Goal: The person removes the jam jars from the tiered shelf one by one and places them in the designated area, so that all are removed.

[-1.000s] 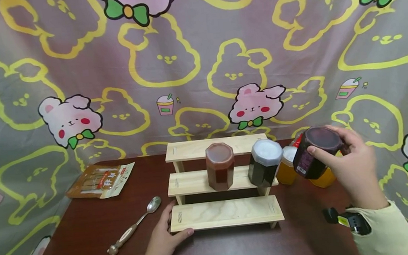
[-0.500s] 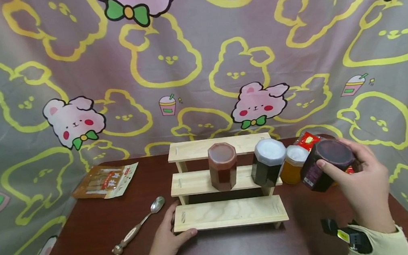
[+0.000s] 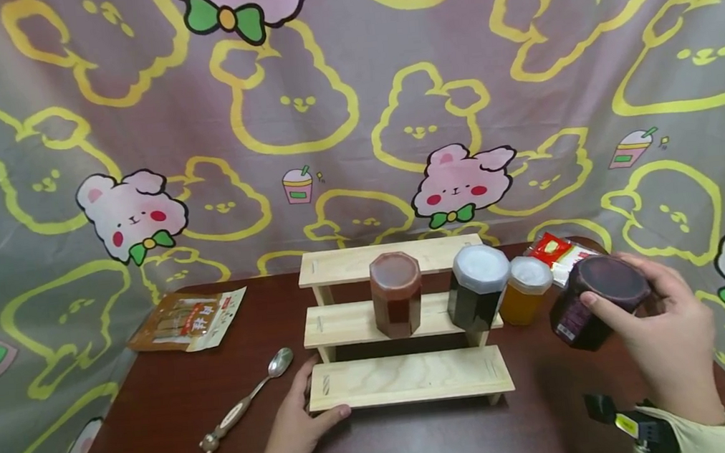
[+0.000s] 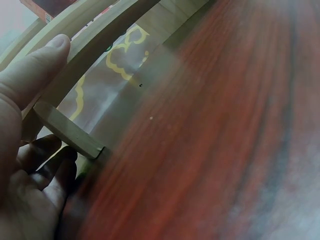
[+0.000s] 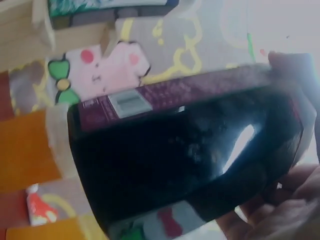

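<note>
My right hand (image 3: 672,329) holds a dark, faceted jar (image 3: 602,299) by its sides, tilted and raised right of the wooden tiered rack (image 3: 408,379). Its dark purple lid faces up in the head view; its dark wall (image 5: 185,155) with a label fills the right wrist view. My left hand (image 3: 298,423) grips the left end of the rack's lowest step. In the left wrist view the thumb (image 4: 40,65) lies against the board's edge, with curled fingers below near a leg. On the middle step stand a red-brown jar (image 3: 397,302) and a black jar with a white lid (image 3: 477,295).
An amber jar with a whitish lid (image 3: 525,295) stands right of the rack, before a red and white packet (image 3: 559,252). At left lie a spoon (image 3: 242,406) and a brown packet (image 3: 189,321). A patterned cloth (image 3: 325,100) hangs behind the dark table (image 3: 388,447).
My right hand has moved right and lower with the dark jar, uncovering the amber jar and the red packet. The left hand keeps its grip on the rack.
</note>
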### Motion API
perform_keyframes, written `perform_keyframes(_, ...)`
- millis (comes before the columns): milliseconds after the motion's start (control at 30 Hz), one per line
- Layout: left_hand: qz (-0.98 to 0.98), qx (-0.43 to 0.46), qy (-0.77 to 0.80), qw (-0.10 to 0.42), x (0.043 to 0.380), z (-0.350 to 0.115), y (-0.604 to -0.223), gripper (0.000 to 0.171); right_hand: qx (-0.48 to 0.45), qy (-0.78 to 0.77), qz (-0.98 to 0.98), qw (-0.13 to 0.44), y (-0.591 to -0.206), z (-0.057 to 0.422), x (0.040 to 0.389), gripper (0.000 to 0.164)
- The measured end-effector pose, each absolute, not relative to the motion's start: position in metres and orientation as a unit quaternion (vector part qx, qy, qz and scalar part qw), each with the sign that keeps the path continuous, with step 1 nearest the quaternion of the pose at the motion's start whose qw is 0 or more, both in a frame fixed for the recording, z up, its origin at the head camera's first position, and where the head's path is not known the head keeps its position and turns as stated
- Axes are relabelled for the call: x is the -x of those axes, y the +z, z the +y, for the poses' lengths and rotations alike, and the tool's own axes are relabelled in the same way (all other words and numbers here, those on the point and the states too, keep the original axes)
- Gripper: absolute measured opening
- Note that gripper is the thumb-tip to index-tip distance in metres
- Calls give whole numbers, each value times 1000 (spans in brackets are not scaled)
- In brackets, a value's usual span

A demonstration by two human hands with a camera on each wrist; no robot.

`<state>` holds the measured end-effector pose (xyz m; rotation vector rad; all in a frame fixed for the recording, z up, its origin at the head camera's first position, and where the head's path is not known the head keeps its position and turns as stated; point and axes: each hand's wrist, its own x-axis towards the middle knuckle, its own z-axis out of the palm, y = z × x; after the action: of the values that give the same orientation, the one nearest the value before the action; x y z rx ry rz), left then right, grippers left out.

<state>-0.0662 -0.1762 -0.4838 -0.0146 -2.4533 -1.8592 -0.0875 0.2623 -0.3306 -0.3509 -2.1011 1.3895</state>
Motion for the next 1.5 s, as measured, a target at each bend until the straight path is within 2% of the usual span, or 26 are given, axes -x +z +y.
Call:
perform_keyframes(400,-831,-3,-555,36,69,-177,-480,99,93,528,-796,281,-368,302,104,66)
perform_keyframes(867,-829,-8,-558,32,69,-180,-478,99,145,453,-857,200,-396,345,104,67)
perform_keyframes(1133,-829,-16,-558,28,68,-179,-478,100,188,433,-866,165,-408,360,105,76)
perform_keyframes(1300,-829,-19,-558,27,68,-178,-478,99,186,399,-886,148,-415,368,108,84)
perform_keyframes(1500,-832,-12,-554,31,68,-177,-481,99,146,376,-907,125,-417,381,110,83)
